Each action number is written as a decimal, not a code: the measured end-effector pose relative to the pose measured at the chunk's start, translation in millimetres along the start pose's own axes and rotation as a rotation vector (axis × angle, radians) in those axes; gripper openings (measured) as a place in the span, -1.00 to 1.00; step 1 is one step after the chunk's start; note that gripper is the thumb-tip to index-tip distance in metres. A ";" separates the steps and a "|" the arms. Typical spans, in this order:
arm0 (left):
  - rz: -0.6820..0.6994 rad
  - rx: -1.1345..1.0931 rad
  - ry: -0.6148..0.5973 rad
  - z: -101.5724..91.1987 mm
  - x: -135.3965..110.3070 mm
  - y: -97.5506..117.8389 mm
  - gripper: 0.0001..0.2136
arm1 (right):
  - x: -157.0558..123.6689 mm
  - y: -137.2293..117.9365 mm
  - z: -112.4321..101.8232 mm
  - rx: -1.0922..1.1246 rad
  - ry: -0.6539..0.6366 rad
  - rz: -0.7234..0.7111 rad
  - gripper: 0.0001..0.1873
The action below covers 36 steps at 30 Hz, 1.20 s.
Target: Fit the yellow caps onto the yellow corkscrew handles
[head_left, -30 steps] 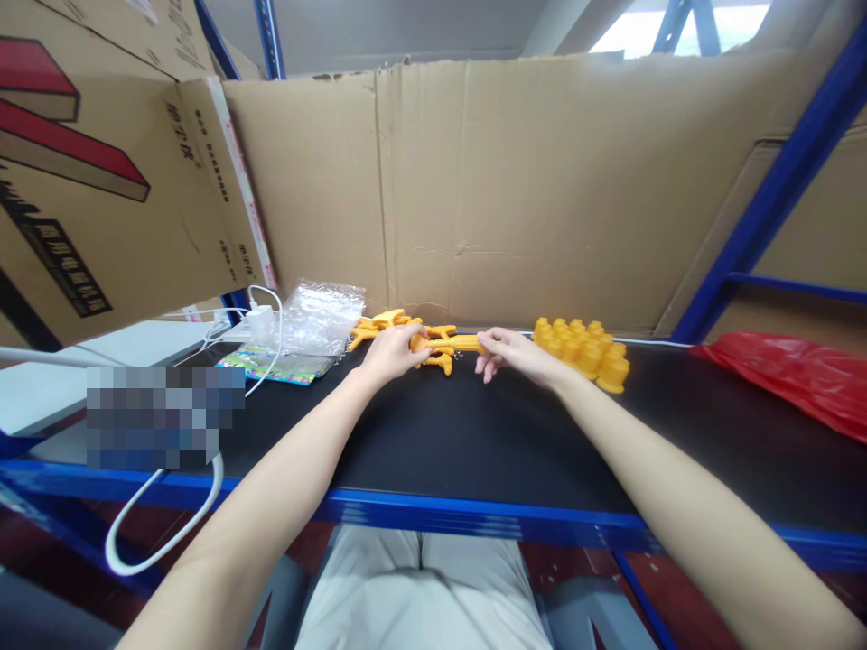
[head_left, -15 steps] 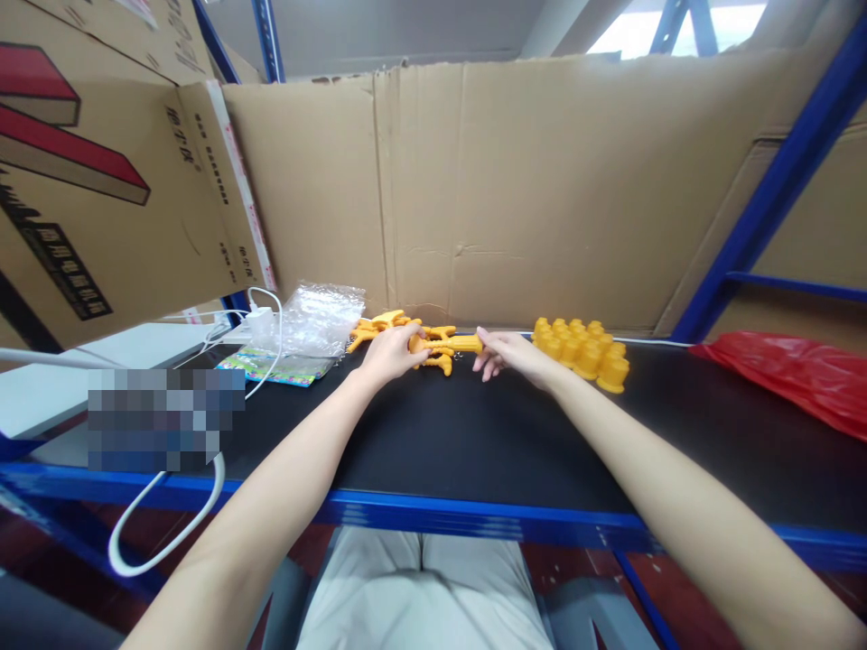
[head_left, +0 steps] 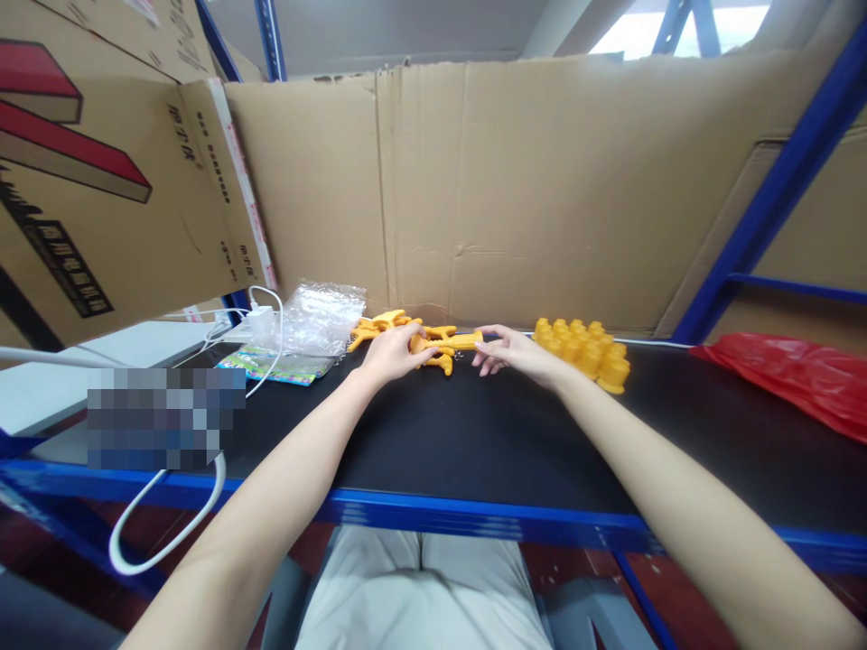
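Note:
My left hand (head_left: 391, 353) rests on the black table top (head_left: 474, 433) with its fingers closed on one end of a yellow plastic toy piece (head_left: 455, 342). My right hand (head_left: 509, 351) pinches the other end of that same piece with thumb and fingertips. More yellow hand-shaped pieces (head_left: 377, 325) lie just behind my left hand. A cluster of yellow cup-shaped parts (head_left: 585, 348) stands right of my right hand.
A cardboard wall (head_left: 515, 190) backs the table. Clear plastic bags (head_left: 318, 316), a printed card (head_left: 277, 366) and a white charger with cable (head_left: 260, 318) lie at the left. A red plastic bag (head_left: 792, 375) lies at the right. Blue shelf posts (head_left: 772, 199) frame the bench.
My right hand has lifted its fingers slightly and turned on the yellow piece's end. My left hand stays almost where it was.

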<state>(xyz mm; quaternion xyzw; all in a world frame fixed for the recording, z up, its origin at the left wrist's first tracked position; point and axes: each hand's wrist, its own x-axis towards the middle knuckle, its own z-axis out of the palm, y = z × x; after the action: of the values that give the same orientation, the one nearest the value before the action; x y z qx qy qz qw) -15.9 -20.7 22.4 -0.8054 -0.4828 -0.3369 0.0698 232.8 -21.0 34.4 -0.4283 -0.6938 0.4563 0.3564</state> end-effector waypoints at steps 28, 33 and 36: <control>0.038 0.006 -0.010 -0.1 0.9 0.5 -0.80 | -1.6 3.1 0.6 -0.014 0.029 -0.058 -0.46; 0.062 0.013 0.000 2.0 0.6 -0.7 -0.81 | 1.4 6.0 1.7 -0.030 0.030 -0.058 -0.43; 0.069 0.011 0.006 3.1 0.6 -1.6 -0.80 | 3.5 7.7 1.8 -0.031 0.023 -0.048 -0.40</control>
<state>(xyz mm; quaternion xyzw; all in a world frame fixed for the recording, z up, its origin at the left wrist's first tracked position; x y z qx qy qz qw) -15.5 -18.1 20.1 -0.8202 -0.4562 -0.3340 0.0871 231.9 -16.7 26.9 -0.4222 -0.7066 0.4319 0.3687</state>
